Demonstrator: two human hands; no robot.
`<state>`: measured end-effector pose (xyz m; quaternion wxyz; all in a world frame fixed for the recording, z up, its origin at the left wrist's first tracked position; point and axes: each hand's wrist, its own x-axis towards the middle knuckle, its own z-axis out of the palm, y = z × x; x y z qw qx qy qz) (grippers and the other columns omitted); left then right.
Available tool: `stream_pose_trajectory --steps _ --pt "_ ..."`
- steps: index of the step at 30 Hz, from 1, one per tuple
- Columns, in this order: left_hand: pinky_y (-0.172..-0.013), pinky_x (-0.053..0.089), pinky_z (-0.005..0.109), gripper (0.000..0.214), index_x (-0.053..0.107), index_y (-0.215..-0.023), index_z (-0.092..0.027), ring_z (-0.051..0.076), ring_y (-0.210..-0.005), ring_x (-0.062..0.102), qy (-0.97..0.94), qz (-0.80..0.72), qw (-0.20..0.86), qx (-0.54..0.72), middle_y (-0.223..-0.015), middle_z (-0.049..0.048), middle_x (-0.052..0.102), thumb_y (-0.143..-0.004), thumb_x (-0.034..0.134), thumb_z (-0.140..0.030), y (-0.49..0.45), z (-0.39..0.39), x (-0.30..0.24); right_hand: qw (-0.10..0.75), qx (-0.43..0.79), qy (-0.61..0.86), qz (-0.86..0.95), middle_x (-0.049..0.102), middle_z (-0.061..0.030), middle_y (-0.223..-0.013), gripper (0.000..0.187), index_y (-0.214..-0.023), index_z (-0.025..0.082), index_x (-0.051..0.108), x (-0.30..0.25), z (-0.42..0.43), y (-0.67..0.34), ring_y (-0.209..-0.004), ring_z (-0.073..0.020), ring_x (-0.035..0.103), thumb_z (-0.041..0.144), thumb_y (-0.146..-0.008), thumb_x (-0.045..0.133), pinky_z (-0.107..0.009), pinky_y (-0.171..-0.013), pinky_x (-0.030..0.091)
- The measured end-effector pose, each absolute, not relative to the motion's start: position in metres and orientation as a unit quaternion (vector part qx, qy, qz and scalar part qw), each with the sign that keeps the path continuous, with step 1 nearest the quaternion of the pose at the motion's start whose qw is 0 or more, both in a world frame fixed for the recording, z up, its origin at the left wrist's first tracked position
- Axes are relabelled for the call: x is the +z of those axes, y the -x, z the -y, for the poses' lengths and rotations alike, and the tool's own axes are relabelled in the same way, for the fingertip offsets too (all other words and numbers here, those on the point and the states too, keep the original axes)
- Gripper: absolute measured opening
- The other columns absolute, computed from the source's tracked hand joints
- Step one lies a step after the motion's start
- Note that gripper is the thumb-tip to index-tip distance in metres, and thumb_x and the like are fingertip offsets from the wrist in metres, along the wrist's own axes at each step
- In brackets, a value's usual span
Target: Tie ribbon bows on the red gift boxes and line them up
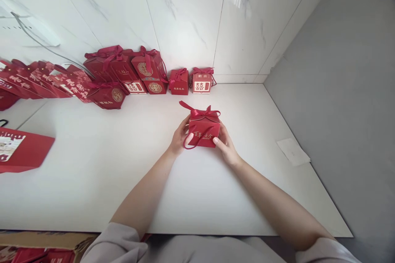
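Observation:
A small red gift box (204, 125) with a ribbon bow on top and a corded handle hanging down its front is between my two hands, upright over the white table. My left hand (181, 136) grips its left side, thumb near the cord. On the opposite side my right hand (226, 144) is closed around it, thumb on the lower front corner. Gold lettering shows on the front face. Just behind it, against the wall, stand a plain red box (179, 83) and a red box with a white label (202, 81).
Stacked red boxes (145, 70) and a row of red gift bags (37, 78) line the wall at left. A large red bag (24, 150) lies on the table's left. White paper (293, 152) is by the right edge. A cardboard carton (46, 240) sits below the front edge.

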<state>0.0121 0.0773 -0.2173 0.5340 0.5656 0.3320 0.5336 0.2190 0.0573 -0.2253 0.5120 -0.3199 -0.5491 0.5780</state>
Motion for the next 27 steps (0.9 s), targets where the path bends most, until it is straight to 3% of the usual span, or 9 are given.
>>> stream_pose_trajectory --steps 5,8,10,14,18,20,24,27 --pt "-0.118 0.036 0.052 0.099 0.037 -0.151 -0.028 0.036 -0.144 0.039 -0.658 -0.349 0.551 0.376 -0.158 0.0125 0.037 -0.067 0.088 -0.032 0.02 -0.088 -0.212 0.493 0.618 0.299 0.534 0.035 -0.0005 -0.162 0.092 -0.153 0.037 0.033 -0.225 -0.068 -0.229 -0.15 -0.0306 0.031 0.049 -0.076 0.081 -0.055 -0.122 0.028" --pt "-0.118 0.034 0.055 0.1 0.036 -0.152 -0.028 0.035 -0.142 0.042 -0.667 -0.364 0.576 0.301 -0.156 0.0138 0.041 -0.066 0.087 -0.029 0.047 -0.093 -0.202 0.516 0.636 0.283 0.498 0.035 0.003 -0.162 0.082 -0.149 0.038 0.041 -0.231 -0.073 -0.232 -0.154 -0.026 0.022 0.064 -0.079 0.072 -0.051 -0.127 0.015" --pt "-0.114 0.039 0.056 0.092 0.039 -0.15 -0.025 0.034 -0.135 0.05 -0.64 -0.399 0.591 0.288 -0.148 0.0156 0.05 -0.07 0.082 -0.032 0.064 -0.093 -0.194 0.546 0.657 0.279 0.439 0.041 0.0027 -0.158 0.069 -0.143 0.037 0.05 -0.233 -0.076 -0.232 -0.153 -0.0242 0.024 0.072 -0.084 0.058 -0.05 -0.127 0.013" --pt "-0.115 0.037 0.054 0.063 0.05 -0.14 -0.02 0.032 -0.134 0.05 -0.594 -0.521 0.444 0.422 -0.141 0.0147 0.055 -0.083 0.067 -0.042 0.069 -0.087 -0.165 0.58 0.691 0.303 0.309 0.056 -0.0033 -0.145 0.056 -0.129 0.031 0.06 -0.229 -0.081 -0.23 -0.145 -0.0236 0.041 0.07 -0.09 0.048 -0.048 -0.124 0.027" --pt "-0.119 0.032 0.049 0.053 0.049 -0.141 -0.023 0.029 -0.144 0.039 -0.688 -0.44 0.4 0.415 -0.149 0.012 0.048 -0.097 0.047 -0.053 0.034 -0.078 -0.125 0.59 0.706 0.318 0.228 0.065 -0.0078 -0.131 0.048 -0.117 0.026 0.064 -0.228 -0.086 -0.231 -0.131 -0.0218 0.057 0.064 -0.096 0.043 -0.043 -0.116 0.042" --pt "-0.122 0.028 0.048 0.064 0.046 -0.145 -0.025 0.03 -0.146 0.034 -0.766 -0.41 0.358 0.344 -0.154 0.0111 0.042 -0.091 0.057 -0.059 0.013 -0.077 -0.109 0.59 0.711 0.321 0.21 0.068 -0.0085 -0.125 0.046 -0.113 0.024 0.065 -0.228 -0.087 -0.232 -0.124 -0.0204 0.062 0.06 -0.099 0.041 -0.041 -0.113 0.046" --pt "-0.125 0.01 0.055 0.109 0.037 -0.151 -0.028 0.038 -0.152 0.015 -0.88 -0.4 0.219 0.134 -0.161 0.0126 0.028 -0.06 0.085 -0.063 -0.019 -0.085 -0.097 0.586 0.713 0.331 0.196 0.071 -0.0071 -0.113 0.047 -0.105 0.024 0.067 -0.228 -0.087 -0.233 -0.111 -0.0183 0.068 0.058 -0.101 0.035 -0.037 -0.111 0.049" --pt "-0.12 0.021 0.056 0.116 0.031 -0.154 -0.026 0.039 -0.147 0.025 -0.882 -0.429 0.191 0.03 -0.154 0.0153 0.038 -0.057 0.087 -0.056 -0.03 -0.088 -0.102 0.586 0.71 0.338 0.195 0.071 -0.0056 -0.107 0.047 -0.102 0.024 0.067 -0.229 -0.086 -0.235 -0.107 -0.0178 0.069 0.059 -0.101 0.034 -0.038 -0.109 0.051"
